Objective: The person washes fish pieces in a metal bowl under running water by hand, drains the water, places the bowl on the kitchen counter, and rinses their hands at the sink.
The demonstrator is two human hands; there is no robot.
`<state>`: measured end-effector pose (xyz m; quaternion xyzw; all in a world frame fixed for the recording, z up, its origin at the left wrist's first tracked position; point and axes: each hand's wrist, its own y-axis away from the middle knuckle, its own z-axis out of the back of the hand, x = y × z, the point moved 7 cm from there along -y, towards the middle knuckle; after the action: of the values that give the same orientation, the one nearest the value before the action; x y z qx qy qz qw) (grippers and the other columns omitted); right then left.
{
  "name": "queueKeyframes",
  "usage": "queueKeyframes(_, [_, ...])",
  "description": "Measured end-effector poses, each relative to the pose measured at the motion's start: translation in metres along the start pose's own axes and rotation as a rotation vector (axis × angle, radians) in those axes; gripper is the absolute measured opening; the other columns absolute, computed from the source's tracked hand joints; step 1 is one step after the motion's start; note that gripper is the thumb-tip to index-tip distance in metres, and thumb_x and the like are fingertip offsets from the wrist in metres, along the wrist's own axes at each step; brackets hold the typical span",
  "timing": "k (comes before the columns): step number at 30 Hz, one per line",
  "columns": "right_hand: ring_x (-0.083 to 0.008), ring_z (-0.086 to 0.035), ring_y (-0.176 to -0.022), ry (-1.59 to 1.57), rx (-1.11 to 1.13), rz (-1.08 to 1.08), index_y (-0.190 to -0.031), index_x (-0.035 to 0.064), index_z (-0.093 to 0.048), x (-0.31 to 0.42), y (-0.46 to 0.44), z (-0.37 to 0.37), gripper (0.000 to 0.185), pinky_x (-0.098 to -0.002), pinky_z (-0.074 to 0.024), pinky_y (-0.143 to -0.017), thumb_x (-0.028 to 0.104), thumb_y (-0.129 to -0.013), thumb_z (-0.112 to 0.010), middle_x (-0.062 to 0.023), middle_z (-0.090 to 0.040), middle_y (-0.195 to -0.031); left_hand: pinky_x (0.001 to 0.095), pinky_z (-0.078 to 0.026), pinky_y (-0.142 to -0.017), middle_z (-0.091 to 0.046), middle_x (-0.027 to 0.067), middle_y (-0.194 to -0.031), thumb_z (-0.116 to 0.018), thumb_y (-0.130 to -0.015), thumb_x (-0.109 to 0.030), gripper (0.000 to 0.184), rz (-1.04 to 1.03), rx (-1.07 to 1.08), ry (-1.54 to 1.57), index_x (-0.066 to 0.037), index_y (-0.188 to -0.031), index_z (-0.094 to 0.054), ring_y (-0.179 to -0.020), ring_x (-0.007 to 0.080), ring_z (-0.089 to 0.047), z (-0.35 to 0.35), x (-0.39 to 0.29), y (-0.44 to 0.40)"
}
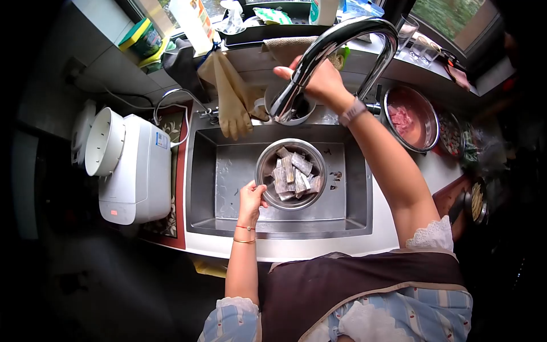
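Note:
In the sink (208,225) sits a round metal bowl (262,191) with several cut pieces of silvery fish (295,171) in it. My left hand (249,200) grips the left side of its rim, thumb on top. My right hand (325,84) is raised behind the chrome faucet (319,60), its visible fingers stretched out to the left past the spout. The spout hides part of that hand, and whether it touches the faucet I cannot tell. Below the spout end, a white pot (302,118) with dark contents stands behind the sink.
Rubber gloves (228,102) hang at the back left. A white appliance (139,171) stands left of the sink. On the right are a metal bowl of pink meat in liquid (401,118) and a cutting board (450,199). Glasses (419,48) and bottles line the windowsill.

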<state>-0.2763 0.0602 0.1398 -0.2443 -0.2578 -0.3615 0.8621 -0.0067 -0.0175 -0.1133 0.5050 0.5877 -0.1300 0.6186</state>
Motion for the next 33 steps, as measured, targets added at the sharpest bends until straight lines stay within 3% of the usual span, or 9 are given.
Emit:
queueKeyframes(3, [-0.0048,-0.049,-0.056,-0.390,0.227,0.197,-0.080,0.0032,-0.066,0.014,-0.009,-0.019,0.031,-0.0208,-0.0384,-0.050,0.032,-0.075,-0.074,0.0029,-0.057,-0.060,0.0180,-0.039,-0.032,-0.058,0.0028,-0.061,-0.055,-0.083,-0.005,0.006,-0.025,-0.010,-0.007,0.000,-0.082,-0.058,-0.039,0.0068,-0.048,0.000,-0.028,0.011])
queueKeyframes(8, [-0.0104,-0.060,-0.069,-0.472,0.446,0.303,-0.082,0.0012,-0.065,0.019,0.032,-0.008,0.025,-0.0242,-0.0475,-0.062,0.022,-0.072,-0.076,-0.0034,-0.065,-0.073,0.0173,-0.040,-0.032,-0.056,0.0010,-0.062,-0.055,-0.083,-0.004,0.005,-0.014,0.007,-0.043,0.000,-0.083,-0.058,-0.040,0.0054,-0.048,-0.003,-0.040,0.013])
queueKeyframes(10, [-0.0111,-0.060,-0.069,-0.518,0.411,0.084,-0.082,0.0004,-0.065,-0.006,0.052,-0.003,0.020,-0.0248,-0.0479,-0.062,0.017,-0.074,-0.074,-0.0033,-0.065,-0.073,0.0173,-0.040,-0.032,-0.056,0.0011,-0.062,-0.055,-0.083,-0.003,0.004,0.015,0.013,-0.054,0.000,-0.081,-0.057,-0.040,0.0055,-0.047,-0.012,-0.040,0.014])
queueKeyframes(12, [-0.0110,-0.059,-0.065,-0.507,0.126,0.085,-0.080,-0.0001,-0.065,-0.049,0.064,0.007,0.013,-0.0247,-0.0471,-0.059,0.012,-0.079,-0.067,-0.0040,-0.064,-0.071,0.0186,-0.038,-0.032,-0.056,0.0040,-0.060,-0.053,-0.082,-0.003,0.008,0.039,0.011,-0.036,0.002,-0.080,-0.058,-0.039,0.0083,-0.049,-0.017,-0.035,0.013])
queueKeyframes(16, [-0.0097,-0.054,-0.048,-0.668,-0.528,-0.485,-0.067,-0.0004,-0.062,-0.221,0.073,0.037,0.026,-0.0208,-0.0421,-0.046,0.012,-0.086,-0.050,-0.0055,-0.059,-0.058,0.0183,-0.038,-0.032,-0.057,0.0052,-0.060,-0.052,-0.083,-0.003,0.009,0.061,0.005,-0.033,0.003,-0.079,-0.058,-0.039,0.0092,-0.051,-0.029,-0.044,0.017])
queueKeyframes(18, [-0.0123,-0.060,-0.058,-0.878,-0.652,-0.517,-0.079,-0.0040,-0.063,-0.283,0.060,0.037,0.022,-0.0212,-0.0462,-0.050,0.011,-0.087,-0.048,-0.0087,-0.064,-0.071,0.0178,-0.038,-0.033,-0.057,0.0049,-0.060,-0.052,-0.083,-0.003,0.009,0.047,0.024,-0.078,0.003,-0.081,-0.058,-0.039,0.0090,-0.051,-0.038,-0.057,0.018])
queueKeyframes(22, [-0.0288,-0.049,-0.109,-1.175,-0.328,-0.774,-0.111,-0.0050,-0.053,-0.378,0.026,-0.011,0.033,-0.0391,-0.0415,-0.092,0.015,-0.085,-0.049,-0.0195,-0.054,-0.112,0.0173,-0.038,-0.034,-0.058,0.0048,-0.061,-0.052,-0.084,-0.004,0.011,0.011,0.044,-0.062,0.004,-0.087,-0.059,-0.040,0.0076,-0.050,-0.050,-0.070,0.018])
queueKeyframes(28, [-0.0192,-0.053,-0.097,-1.081,-0.636,-0.505,-0.108,-0.0034,-0.053,-0.278,0.066,0.008,0.028,-0.0318,-0.0426,-0.089,0.016,-0.088,-0.052,-0.0133,-0.056,-0.108,0.0166,-0.039,-0.033,-0.058,0.0029,-0.062,-0.053,-0.083,-0.004,0.010,0.034,0.043,-0.098,0.002,-0.086,-0.060,-0.041,0.0058,-0.049,-0.046,-0.069,0.018])
queueKeyframes(33, [-0.0070,-0.055,-0.066,-1.005,-0.357,-0.456,-0.089,0.0000,-0.060,-0.150,0.139,-0.039,0.017,-0.0200,-0.0457,-0.059,0.012,-0.091,-0.050,-0.0033,-0.061,-0.079,0.0173,-0.039,-0.034,-0.059,0.0054,-0.060,-0.051,-0.084,-0.004,0.010,0.031,-0.008,-0.099,0.003,-0.083,-0.059,-0.040,0.0079,-0.051,-0.038,-0.048,0.010])
